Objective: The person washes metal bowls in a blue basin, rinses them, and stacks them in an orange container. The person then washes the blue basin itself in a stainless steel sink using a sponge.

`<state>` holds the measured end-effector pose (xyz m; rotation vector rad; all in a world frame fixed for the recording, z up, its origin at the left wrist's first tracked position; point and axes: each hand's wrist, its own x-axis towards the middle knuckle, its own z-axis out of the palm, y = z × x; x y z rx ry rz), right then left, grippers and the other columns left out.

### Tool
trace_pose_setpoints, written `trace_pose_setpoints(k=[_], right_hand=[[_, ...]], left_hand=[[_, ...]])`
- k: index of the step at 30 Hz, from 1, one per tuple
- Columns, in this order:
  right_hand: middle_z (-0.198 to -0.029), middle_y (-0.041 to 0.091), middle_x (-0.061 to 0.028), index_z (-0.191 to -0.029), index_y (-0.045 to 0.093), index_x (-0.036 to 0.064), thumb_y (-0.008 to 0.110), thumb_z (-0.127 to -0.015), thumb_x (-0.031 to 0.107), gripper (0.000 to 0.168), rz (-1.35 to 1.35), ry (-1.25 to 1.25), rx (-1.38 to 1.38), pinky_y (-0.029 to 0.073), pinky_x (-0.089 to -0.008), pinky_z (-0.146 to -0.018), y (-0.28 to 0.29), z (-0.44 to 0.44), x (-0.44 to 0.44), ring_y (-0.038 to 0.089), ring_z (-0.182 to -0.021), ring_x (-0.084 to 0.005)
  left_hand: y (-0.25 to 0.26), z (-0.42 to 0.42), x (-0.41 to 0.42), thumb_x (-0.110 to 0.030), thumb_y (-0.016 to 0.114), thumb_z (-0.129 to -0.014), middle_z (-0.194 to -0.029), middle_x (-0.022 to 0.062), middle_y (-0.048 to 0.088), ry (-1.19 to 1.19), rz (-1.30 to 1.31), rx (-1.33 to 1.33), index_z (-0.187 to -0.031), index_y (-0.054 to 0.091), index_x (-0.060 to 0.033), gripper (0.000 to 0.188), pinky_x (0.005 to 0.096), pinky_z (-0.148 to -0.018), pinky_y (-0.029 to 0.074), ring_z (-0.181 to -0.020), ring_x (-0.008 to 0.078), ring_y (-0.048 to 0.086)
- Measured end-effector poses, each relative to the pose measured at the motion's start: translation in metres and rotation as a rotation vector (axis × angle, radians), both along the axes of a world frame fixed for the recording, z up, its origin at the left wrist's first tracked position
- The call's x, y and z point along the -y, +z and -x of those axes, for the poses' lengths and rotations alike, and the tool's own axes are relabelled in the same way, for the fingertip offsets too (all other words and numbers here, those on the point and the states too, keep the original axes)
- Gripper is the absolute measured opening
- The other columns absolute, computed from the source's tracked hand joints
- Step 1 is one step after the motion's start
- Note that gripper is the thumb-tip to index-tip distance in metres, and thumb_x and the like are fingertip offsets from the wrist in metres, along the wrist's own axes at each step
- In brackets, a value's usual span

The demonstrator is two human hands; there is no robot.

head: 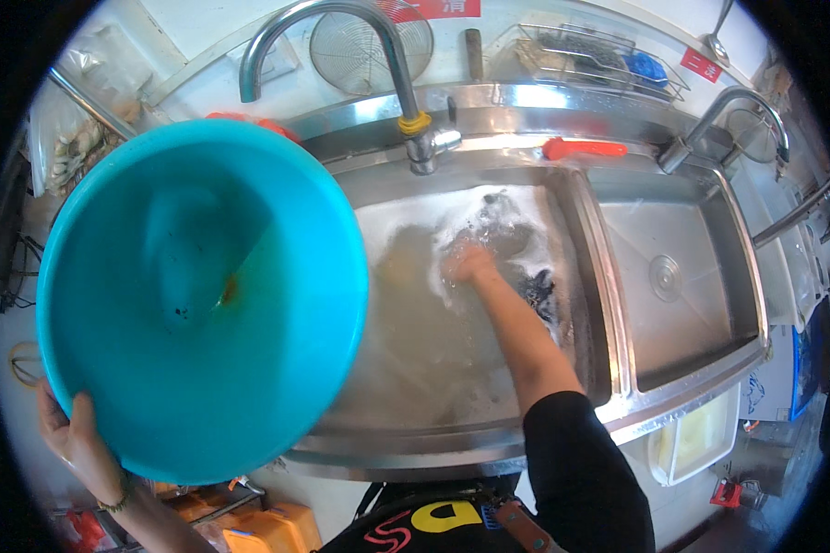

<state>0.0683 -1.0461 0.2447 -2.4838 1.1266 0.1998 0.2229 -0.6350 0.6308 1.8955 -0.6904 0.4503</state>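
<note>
My left hand (76, 435) grips the near-left rim of a large turquoise plastic basin (304, 276), tilted so its inside faces me. A small brown smear and a few dark specks lie in its bottom. To the right, my right hand (469, 264) is dipped into cloudy, foamy water (422, 345) in a stainless steel sink (456, 439). Its fingers are hidden under the foam and water, so whether they hold anything does not show. A dark, scrubber-like item (539, 294) floats near the sink's right wall.
A chrome gooseneck faucet (404, 76) arches behind the sink. Rightward is a second sink basin (664, 228) with a drain. On the back ledge rests a red-handled tool (584, 148). A wire strainer (371, 48) and a wire rack (595, 62) are at the wall. Below sits a white tub (698, 435).
</note>
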Motion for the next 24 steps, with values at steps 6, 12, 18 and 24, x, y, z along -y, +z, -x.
trace_pose_setpoints(k=[6, 12, 18, 24], right_hand=[[-0.142, 0.039, -0.0134, -0.138, 0.039, 0.012, 0.048, -0.086, 0.043, 0.062, -0.207, 0.030, 0.093, 0.027, -0.0506, -0.107, 0.036, -0.092, -0.086, 0.034, -0.132, -0.0331], [-0.126, 0.050, -0.0172, -0.124, 0.050, 0.007, 0.057, -0.082, 0.031, 0.049, -0.314, 0.473, 0.170, 0.039, -0.0467, -0.095, 0.018, -0.106, -0.170, 0.048, -0.115, -0.0329], [-0.108, 0.061, -0.0196, -0.110, 0.059, 0.004, 0.068, -0.076, 0.022, 0.040, -0.374, 0.615, 0.046, 0.048, -0.0433, -0.083, -0.036, -0.026, -0.144, 0.059, -0.099, -0.0332], [-0.103, 0.065, -0.0148, -0.099, 0.065, 0.008, 0.060, -0.075, 0.014, 0.026, 0.017, 0.293, -0.205, 0.051, -0.0403, -0.081, 0.039, 0.064, -0.072, 0.063, -0.097, -0.0313]], left_hand=[[0.000, -0.004, -0.005, 0.005, 0.048, -0.079, -0.081, 0.0010, 0.055, 0.049, -0.016, 0.022, -0.093, 0.057, 0.0002, 0.017, 0.0204, -0.063, 0.039, -0.067, 0.0062, 0.046], [0.001, 0.010, -0.001, 0.007, 0.048, -0.078, -0.077, -0.0008, 0.053, -0.074, -0.145, 0.082, -0.087, 0.054, -0.0010, 0.013, 0.0173, -0.059, 0.034, -0.066, 0.0046, 0.044], [-0.028, 0.045, 0.038, 0.006, 0.055, -0.071, -0.069, 0.0006, 0.048, -0.147, -0.243, 0.244, -0.076, 0.050, -0.0032, 0.012, 0.0224, -0.053, 0.034, -0.061, 0.0083, 0.043], [-0.043, 0.086, 0.066, 0.004, 0.061, -0.061, -0.067, 0.0122, 0.048, -0.316, -0.470, 0.495, -0.078, 0.052, -0.0018, 0.020, 0.0330, -0.051, 0.040, -0.056, 0.0265, 0.052]])
